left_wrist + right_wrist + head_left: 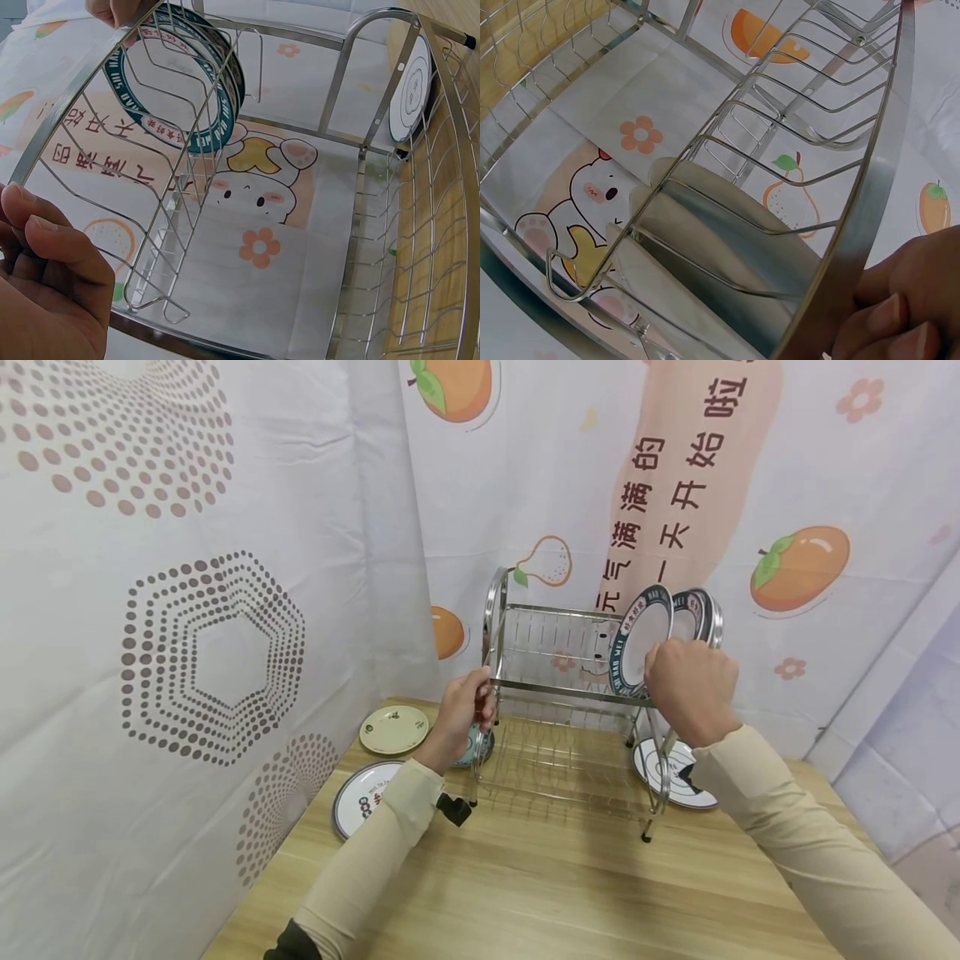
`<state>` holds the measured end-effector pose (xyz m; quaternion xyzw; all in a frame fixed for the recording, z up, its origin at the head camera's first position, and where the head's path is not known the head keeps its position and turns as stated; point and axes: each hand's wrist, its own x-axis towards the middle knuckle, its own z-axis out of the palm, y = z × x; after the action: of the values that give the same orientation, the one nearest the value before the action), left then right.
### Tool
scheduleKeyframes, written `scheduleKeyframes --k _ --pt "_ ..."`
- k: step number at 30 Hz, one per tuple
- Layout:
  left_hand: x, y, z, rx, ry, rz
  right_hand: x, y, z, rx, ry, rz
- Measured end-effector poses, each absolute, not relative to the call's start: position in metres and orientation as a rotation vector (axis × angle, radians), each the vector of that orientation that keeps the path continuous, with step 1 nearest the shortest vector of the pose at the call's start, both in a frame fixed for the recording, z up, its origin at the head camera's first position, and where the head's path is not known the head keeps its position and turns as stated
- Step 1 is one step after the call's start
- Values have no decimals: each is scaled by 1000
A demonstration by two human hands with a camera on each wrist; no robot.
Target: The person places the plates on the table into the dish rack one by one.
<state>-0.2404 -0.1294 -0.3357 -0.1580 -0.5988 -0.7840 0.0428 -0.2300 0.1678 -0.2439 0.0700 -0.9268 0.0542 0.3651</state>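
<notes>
A two-tier metal dish rack (570, 691) stands on the table. My left hand (457, 714) grips its upper tier at the front left corner; in the left wrist view curled fingertips (45, 229) lie by the rail. At the tier's right end, my right hand (693, 685) is curled at the front edge of a green-rimmed plate (647, 639), apparently pinching it; the thumb's contact is hidden. That plate stands upright in the wire slots, left of more rimmed plates (701, 610). From below, the right wrist view shows several plate edges (705, 244) between the wires.
Left of the rack lie a yellow plate (393, 730), a white plate (356, 802) and a partly hidden teal-rimmed plate (468, 750). A white plate with a black pattern (667, 768) lies behind the right legs. Printed curtains (525, 485) hang behind and at left.
</notes>
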Motion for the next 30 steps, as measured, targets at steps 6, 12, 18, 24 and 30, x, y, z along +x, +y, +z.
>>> scheduleKeyframes --k 6,12,18,24,30 --pt "-240 -130 -337 -494 -1860 -2378 -227 171 -245 170 -2408 119" --pt "-240 -130 -335 -507 -1853 -2379 -224 174 -249 163 -2374 113" --pt "-240 -129 -336 -505 -1849 -2396 -220 180 -253 198 -2340 144" --pt "-240 -128 -335 -492 -1832 -2403 -212 195 -254 166 -2450 245" --pt "-239 -127 -336 -483 -1829 -2389 -205 219 -260 140 -2468 329"
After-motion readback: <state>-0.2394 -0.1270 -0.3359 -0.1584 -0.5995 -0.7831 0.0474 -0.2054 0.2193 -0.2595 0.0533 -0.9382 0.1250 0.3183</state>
